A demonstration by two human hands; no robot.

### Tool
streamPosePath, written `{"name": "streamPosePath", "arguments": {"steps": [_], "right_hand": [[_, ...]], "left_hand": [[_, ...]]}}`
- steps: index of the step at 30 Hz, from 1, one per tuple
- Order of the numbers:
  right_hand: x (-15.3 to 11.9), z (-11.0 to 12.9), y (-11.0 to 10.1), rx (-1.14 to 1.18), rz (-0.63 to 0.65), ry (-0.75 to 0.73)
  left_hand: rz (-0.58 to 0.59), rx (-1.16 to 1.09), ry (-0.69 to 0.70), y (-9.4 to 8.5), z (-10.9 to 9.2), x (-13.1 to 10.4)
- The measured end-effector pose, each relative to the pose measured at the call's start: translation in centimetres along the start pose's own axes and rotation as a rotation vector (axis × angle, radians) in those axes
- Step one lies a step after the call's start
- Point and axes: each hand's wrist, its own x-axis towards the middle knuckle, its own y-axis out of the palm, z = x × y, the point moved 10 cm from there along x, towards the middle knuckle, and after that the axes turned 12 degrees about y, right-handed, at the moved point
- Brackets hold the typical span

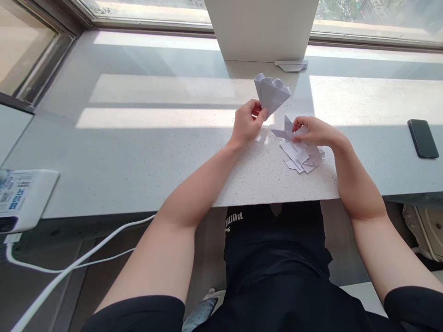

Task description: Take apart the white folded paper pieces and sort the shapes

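Observation:
My left hand (pixel 248 121) pinches the pointed lower end of a white folded paper fan (pixel 272 94), whose wider, scalloped end points up and away. To its right, my right hand (pixel 309 131) has its fingers closed on a small folded white paper piece (pixel 286 130) with two pointed arms. Just below that hand, a loose pile of folded white paper pieces (pixel 302 157) lies on the pale speckled counter (pixel 166 157). The fan is held above the counter, apart from the pile.
Another flat folded paper (pixel 291 66) lies at the base of a white panel (pixel 265 27) by the window. A black phone (pixel 422 138) rests at the far right. At the left edge is a white device (pixel 29 193) with white cables (pixel 79 261).

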Motion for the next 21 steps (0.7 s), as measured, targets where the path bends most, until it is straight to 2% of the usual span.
{"name": "streamPosePath", "arguments": {"steps": [8, 17, 21], "right_hand": [[1.2, -0.8, -1.2, 0.307, -0.146, -0.064], [2.2, -2.0, -1.2, 0.489, -0.102, -0.063], [1.4, -1.6, -1.4, 0.406, -0.105, -0.054]], "left_hand": [[-0.056, -0.050, 0.004, -0.5, 0.2, 0.4], [-0.099, -0.054, 0.010, -0.8, 0.8, 0.6], [-0.099, -0.066, 0.028, -0.7, 1.5, 0.5]]}}
